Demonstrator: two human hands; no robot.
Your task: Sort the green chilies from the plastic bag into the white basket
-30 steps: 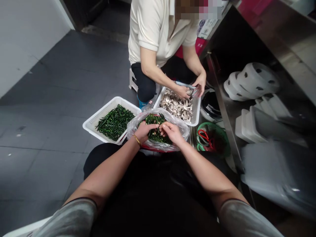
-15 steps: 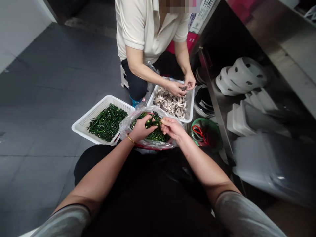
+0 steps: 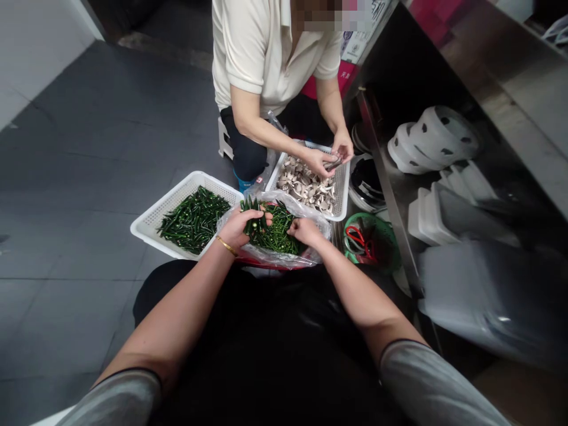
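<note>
A bunch of slim green chili peppers (image 3: pixel 254 222) is gripped in my left hand (image 3: pixel 236 228), above the left side of a clear plastic bag (image 3: pixel 320 220). The bag lies open in front of me, filled with more green chilies and thin stems (image 3: pixel 284 238). My right hand (image 3: pixel 307 231) reaches into the bag's right side with its fingers closed on the heap; what they pinch is hidden. To the left stands a white perforated basket (image 3: pixel 148 228) of green chilies (image 3: pixel 193 220), its right corner against the bag.
Opposite, a person in a cream shirt (image 3: pixel 248 59) handles a mushroom piece over a white basket (image 3: pixel 344 189) of mushrooms (image 3: pixel 306 186). A green basket (image 3: pixel 386 234) with red-handled scissors (image 3: pixel 355 236) stands right of the bag. White containers (image 3: pixel 428 213) fill a metal shelf.
My left hand has moved left and turned, carrying the chilies away from my right hand. My right hand has lowered into the heap. The other person's hands have shifted slightly.
</note>
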